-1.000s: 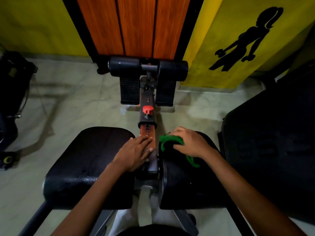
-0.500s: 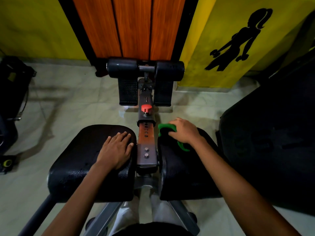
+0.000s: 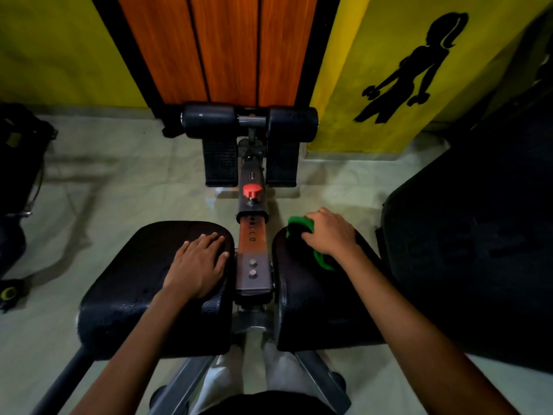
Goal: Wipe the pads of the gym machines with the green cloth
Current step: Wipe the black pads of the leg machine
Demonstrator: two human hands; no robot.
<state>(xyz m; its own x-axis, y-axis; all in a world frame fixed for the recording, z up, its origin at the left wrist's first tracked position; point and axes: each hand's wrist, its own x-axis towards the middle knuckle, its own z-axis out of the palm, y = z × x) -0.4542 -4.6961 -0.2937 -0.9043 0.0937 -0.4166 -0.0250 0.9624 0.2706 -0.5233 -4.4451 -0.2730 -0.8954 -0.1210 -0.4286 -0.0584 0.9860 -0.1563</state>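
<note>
Two black pads of a gym machine lie side by side below me. On the left pad [image 3: 125,283] my left hand [image 3: 199,265] rests flat with straight fingers. My right hand [image 3: 330,235] grips the green cloth [image 3: 297,224] at the far end of the right pad [image 3: 302,310]; a strip of the cloth sticks out under the wrist. Between the pads runs the metal bar [image 3: 253,253] with a red knob [image 3: 252,190]. Two black roller pads [image 3: 211,121] sit at the far end.
A large black padded machine [image 3: 478,250] stands close on the right. Dark equipment [image 3: 18,187] stands at the left edge. Foot plates [image 3: 220,163] lie under the rollers, near the orange and yellow wall [image 3: 227,49]. Pale tiled floor [image 3: 128,187] surrounds the machine.
My left hand left the centre bar and settled flat on the left pad. My right hand slid the green cloth forward to the far end of the right pad.
</note>
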